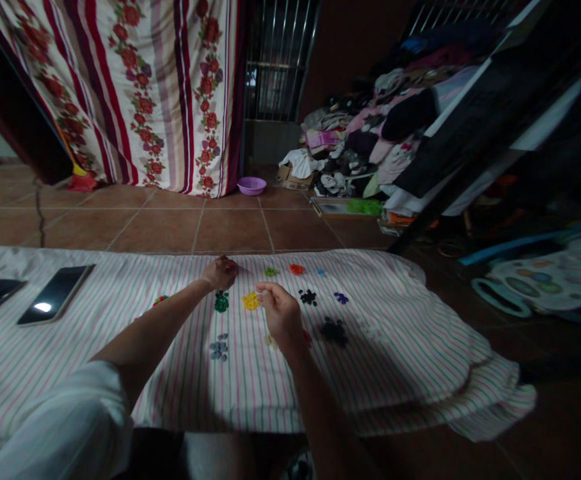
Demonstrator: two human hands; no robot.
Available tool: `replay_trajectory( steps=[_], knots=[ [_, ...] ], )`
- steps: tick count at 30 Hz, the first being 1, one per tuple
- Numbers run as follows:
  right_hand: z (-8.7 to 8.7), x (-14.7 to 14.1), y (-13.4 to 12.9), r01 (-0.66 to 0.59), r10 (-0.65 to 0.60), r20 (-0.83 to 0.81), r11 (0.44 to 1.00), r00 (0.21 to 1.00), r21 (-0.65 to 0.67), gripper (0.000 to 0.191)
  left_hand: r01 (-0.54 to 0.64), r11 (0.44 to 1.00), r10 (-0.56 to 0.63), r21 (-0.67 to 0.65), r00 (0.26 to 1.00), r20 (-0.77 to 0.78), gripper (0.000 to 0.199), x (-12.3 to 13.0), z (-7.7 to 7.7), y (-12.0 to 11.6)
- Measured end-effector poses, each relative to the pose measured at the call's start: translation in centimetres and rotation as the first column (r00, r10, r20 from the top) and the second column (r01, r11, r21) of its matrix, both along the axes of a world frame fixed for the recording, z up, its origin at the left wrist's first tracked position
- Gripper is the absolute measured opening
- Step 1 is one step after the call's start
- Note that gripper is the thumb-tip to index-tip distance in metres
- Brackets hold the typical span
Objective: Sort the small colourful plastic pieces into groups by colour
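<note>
I see the left hand (219,273) curled just beyond the dark green pile (221,303), and the right hand (280,309) in a narrow pinch beside the yellow pile (249,302); I cannot tell whether either holds anything. Both piles lie on striped cloth (410,347), the green one's long axis running near to far.

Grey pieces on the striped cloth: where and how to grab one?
Probably pinch one outer grey piece by opposite edges, coming from above on the wearer's side. The pieces are small, lie low on the striped cloth and sit loosely spread; neither forearm covers them.
</note>
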State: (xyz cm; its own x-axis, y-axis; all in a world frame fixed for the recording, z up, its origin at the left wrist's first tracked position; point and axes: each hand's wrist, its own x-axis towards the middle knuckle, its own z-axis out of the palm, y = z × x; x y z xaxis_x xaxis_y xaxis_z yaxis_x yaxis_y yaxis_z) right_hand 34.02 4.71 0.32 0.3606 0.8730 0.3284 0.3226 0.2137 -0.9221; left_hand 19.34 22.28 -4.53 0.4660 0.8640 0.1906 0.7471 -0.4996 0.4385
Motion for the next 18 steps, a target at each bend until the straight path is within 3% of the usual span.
replay_trajectory(
  steps=[10,13,18],
  knots=[
    [-0.9,0.4,0.6,-0.048,0.048,-0.032,0.999,0.998,0.002,0.024,-0.080,0.996,0.079,0.030,0.996,0.033,0.029,-0.8,1.1,-0.2],
    [-0.9,0.4,0.6,-0.073,0.072,-0.047,0.997,0.996,-0.012,0.024,-0.108,0.994,0.108,0.014,0.994,0.005,0.030,-2.1,1.3,-1.7],
    [-0.4,-0.2,0.2,-0.047,0.046,-0.033,0.999,0.998,-0.024,0.026,-0.051,0.998,0.048,-0.045,0.997,-0.062,0.030,-3.7,1.2,-5.5]
  ],
)
